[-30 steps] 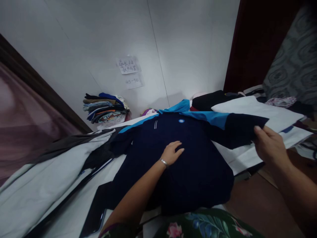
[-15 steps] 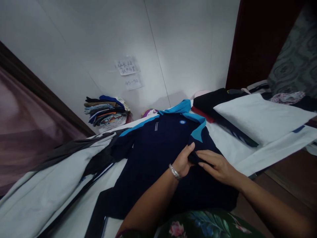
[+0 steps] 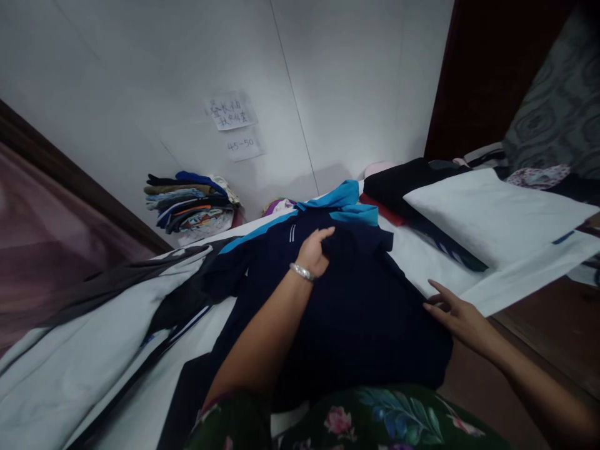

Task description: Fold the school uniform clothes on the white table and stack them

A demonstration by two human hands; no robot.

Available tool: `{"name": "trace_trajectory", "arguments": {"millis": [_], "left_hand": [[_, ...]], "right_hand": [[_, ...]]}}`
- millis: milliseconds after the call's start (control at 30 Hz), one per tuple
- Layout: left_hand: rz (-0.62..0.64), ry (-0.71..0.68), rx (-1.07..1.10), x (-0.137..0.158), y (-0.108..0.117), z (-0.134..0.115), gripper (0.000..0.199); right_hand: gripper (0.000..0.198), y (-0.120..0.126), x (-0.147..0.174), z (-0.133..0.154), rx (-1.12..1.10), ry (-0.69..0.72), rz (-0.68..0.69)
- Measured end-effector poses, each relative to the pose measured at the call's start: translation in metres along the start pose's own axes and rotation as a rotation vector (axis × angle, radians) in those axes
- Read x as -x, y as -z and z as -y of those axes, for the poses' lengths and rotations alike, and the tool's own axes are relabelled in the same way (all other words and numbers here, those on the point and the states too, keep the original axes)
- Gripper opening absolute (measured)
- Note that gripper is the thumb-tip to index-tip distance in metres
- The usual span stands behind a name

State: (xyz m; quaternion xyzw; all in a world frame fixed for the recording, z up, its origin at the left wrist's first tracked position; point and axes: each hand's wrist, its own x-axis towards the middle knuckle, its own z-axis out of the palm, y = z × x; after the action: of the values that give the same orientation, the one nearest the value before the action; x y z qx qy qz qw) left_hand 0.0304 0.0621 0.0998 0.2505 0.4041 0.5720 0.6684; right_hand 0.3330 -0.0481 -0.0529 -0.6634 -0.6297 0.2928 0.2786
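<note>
A navy shirt with a light blue collar lies spread in front of me, its right front side folded over toward the middle. My left hand, wearing a silver bracelet, is closed on the shirt's dark cloth at the upper chest; its fingertips are partly hidden. At the shirt's right edge, my right hand is open, fingers apart, with the fingertips at or just over the cloth. Whether they touch it, I cannot tell.
Grey and white garments lie along the left. A stack of folded clothes stands by the wall, under paper notes. To the right are a white cloth, a black folded garment and more clothes. A pink curtain hangs at left.
My left hand has moved up and left with the shirt cloth, folding its right side inward and covering the round badge. My right hand has let go and moved right, fingers spreading.
</note>
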Motion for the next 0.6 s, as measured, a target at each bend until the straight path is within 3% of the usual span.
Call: {"name": "trace_trajectory", "arguments": {"millis": [133, 300, 400, 533, 600], "left_hand": [[0.075, -0.050, -0.020, -0.034, -0.013, -0.039, 0.006], [0.058, -0.167, -0.018, -0.068, -0.013, -0.094, 0.003], [0.000, -0.298, 0.019, -0.080, -0.001, -0.134, 0.006], [-0.119, -0.404, 0.029, -0.083, 0.027, -0.182, 0.007], [-0.181, -0.434, 0.011, -0.081, 0.043, -0.195, 0.006]], "right_hand": [[0.076, -0.010, 0.006, 0.016, -0.128, 0.061, 0.112], [0.073, -0.013, 0.009, 0.060, -0.244, 0.187, 0.157], [0.074, -0.018, 0.009, 0.097, -0.243, 0.259, 0.303], [0.076, -0.056, -0.004, 0.145, -0.334, 0.326, 0.605], [0.075, -0.085, -0.015, 0.164, -0.389, 0.299, 0.684]]}}
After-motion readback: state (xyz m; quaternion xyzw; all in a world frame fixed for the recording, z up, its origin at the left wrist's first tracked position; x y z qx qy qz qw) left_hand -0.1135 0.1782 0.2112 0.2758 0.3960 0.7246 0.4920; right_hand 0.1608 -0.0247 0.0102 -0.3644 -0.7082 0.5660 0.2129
